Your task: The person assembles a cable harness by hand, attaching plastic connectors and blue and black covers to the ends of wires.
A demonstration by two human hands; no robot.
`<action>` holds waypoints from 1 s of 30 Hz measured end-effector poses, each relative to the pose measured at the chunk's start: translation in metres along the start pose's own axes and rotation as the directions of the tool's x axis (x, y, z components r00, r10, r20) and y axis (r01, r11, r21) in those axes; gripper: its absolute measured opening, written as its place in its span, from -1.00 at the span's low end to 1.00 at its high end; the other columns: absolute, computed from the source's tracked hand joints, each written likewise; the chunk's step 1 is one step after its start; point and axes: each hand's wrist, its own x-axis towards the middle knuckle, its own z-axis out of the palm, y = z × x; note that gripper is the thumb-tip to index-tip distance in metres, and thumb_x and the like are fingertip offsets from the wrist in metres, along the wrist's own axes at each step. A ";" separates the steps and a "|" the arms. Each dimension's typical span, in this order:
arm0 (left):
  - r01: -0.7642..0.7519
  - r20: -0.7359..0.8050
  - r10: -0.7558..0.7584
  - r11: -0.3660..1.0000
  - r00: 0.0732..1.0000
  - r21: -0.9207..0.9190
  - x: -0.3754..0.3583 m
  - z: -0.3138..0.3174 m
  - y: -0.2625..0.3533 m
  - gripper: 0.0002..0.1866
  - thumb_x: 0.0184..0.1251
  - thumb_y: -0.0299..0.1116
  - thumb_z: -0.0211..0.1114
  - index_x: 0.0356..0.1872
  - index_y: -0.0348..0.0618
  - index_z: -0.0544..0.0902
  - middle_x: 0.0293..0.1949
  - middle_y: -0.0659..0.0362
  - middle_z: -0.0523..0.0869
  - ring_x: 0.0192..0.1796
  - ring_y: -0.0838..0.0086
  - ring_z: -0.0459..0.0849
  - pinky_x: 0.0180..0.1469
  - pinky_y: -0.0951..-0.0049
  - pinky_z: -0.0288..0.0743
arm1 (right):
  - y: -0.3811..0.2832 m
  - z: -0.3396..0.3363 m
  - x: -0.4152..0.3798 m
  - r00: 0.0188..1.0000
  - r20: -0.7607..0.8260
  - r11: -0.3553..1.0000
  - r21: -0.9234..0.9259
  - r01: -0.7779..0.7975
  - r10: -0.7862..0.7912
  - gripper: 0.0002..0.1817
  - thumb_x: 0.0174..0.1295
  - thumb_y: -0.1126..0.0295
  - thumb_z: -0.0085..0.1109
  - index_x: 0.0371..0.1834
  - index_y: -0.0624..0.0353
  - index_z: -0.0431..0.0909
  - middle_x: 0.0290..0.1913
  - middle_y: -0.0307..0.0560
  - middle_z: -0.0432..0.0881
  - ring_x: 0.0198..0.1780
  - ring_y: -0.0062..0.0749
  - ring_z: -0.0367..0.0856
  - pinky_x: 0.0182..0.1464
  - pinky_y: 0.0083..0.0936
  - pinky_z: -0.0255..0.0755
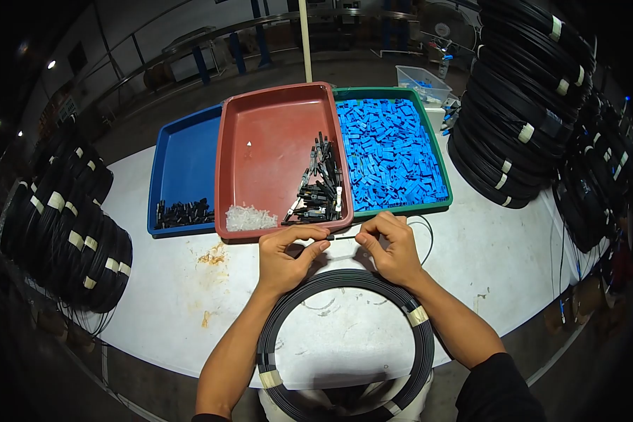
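Observation:
My left hand (pixel 286 257) pinches a small black connector piece (pixel 330 238) between thumb and fingertips. A thin black cable (pixel 346 238) runs from that piece into my right hand (pixel 392 252), whose thumb and fingers are closed on it. Past my right hand the cable bends round in a loose loop. Under both wrists lies a coil of black cable (pixel 426 344), bound with pale tape and reaching over the table's near edge. Just beyond my hands is a red tray (pixel 274 148) with black connector parts (pixel 321 190) and small clear pieces (pixel 250 218).
A blue tray (pixel 186 151) with small black parts stands left, and a green tray (pixel 439 169) of blue clips (pixel 387 151) right. Tall stacks of cable coils (pixel 517 112) rise at right, with more coils (pixel 70 239) at left. A clear bin (pixel 423 86) sits behind.

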 end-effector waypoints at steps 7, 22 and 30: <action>-0.033 0.024 0.032 0.999 0.999 0.022 0.000 -0.001 0.001 -0.86 0.18 -0.61 0.53 -0.23 -0.29 0.83 -0.17 0.01 0.87 -0.09 0.38 0.85 0.02 0.42 0.68 | 0.000 -0.002 0.000 1.000 0.002 0.999 0.033 -0.001 0.001 -0.80 0.29 0.31 0.38 -0.37 0.21 0.67 -0.38 -0.15 0.67 -0.28 -0.30 0.57 -0.09 -0.37 0.21; -0.090 0.104 0.082 0.994 0.991 0.065 0.001 -0.001 0.008 -0.88 0.16 -0.62 0.54 -0.27 -0.32 0.83 -0.20 0.00 0.87 -0.13 0.36 0.85 -0.01 0.42 0.71 | 0.001 -0.002 0.000 1.000 0.004 0.999 0.026 0.025 -0.025 -0.83 0.24 0.35 0.40 -0.41 0.20 0.68 -0.39 -0.14 0.68 -0.30 -0.29 0.55 -0.10 -0.37 0.20; -0.085 0.157 0.071 0.993 0.985 0.085 0.001 -0.001 0.005 -0.84 0.14 -0.58 0.57 -0.23 -0.29 0.84 -0.16 0.04 0.88 -0.10 0.40 0.86 0.00 0.43 0.72 | 0.000 -0.003 -0.001 0.998 0.051 0.999 0.016 0.032 -0.032 -0.83 0.24 0.33 0.40 -0.41 0.18 0.68 -0.40 -0.16 0.68 -0.32 -0.28 0.55 -0.11 -0.35 0.17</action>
